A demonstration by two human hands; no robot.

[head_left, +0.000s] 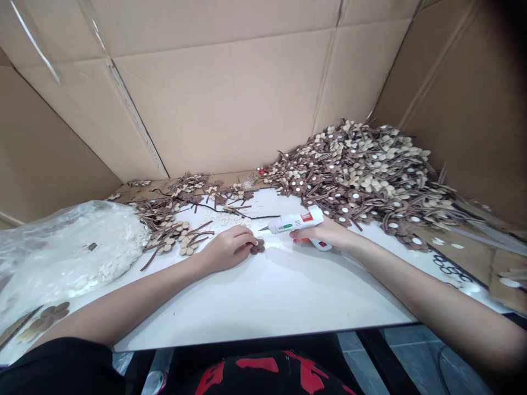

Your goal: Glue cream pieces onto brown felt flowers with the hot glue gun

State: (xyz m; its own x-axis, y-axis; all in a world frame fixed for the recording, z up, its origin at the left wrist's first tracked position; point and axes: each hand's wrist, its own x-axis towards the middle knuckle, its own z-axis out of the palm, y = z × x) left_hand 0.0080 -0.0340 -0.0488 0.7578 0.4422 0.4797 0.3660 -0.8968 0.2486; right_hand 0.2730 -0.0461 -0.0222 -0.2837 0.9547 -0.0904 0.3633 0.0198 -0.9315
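My right hand [331, 235] is wrapped round a white hot glue gun [302, 220] with red and green labels. Its nozzle points left, just above a small brown flower [258, 248] on the white table. At the flower's left edge, the curled fingers of my left hand [230, 249] grip it; part of the flower is hidden under the fingertips. Small white discs [230, 220] lie scattered behind my left hand. To the left of them are loose cream and brown flowers [187, 238] with thin brown strips.
A large heap of brown and cream flowers [362, 170], many with white dots, rises at the back right. At left lies a clear plastic bag [94, 241] full of white discs. Cardboard walls [230, 104] enclose the white table [288, 296]. A black cord [214, 209] runs behind my hands.
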